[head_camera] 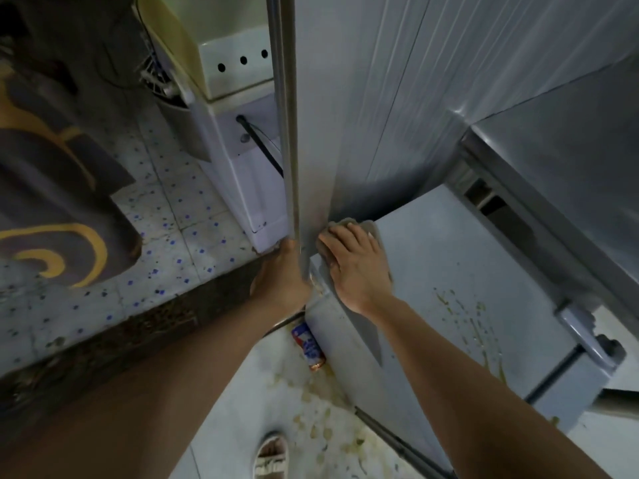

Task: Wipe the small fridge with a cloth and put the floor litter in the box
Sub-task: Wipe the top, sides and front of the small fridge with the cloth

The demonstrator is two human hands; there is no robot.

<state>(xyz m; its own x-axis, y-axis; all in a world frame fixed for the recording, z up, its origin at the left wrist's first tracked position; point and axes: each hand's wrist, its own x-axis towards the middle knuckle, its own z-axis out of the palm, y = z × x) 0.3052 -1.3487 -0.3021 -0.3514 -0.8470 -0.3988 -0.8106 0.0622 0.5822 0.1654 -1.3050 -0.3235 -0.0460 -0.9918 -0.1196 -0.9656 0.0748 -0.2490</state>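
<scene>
The small fridge [449,271] stands low at centre right, its grey top spattered with yellowish stains. My right hand [356,267] lies flat with fingers spread on a grey-brown cloth [371,228], pressing it onto the top's far left corner. My left hand [281,274] reaches along the vertical metal edge of the tall grey fridge [345,115], fingers straight against it and partly hidden behind the strip. A blue, white and red can [307,347] lies on the floor against the small fridge's left side. Pale scraps of litter [313,406] are scattered nearby. No box is in view.
A white appliance [242,143] with a black hose stands behind the tall fridge. A dark rug with yellow swirls [52,202] covers the tiled floor at left, beyond a dark raised step [138,333]. My sandalled foot [271,454] is at the bottom centre.
</scene>
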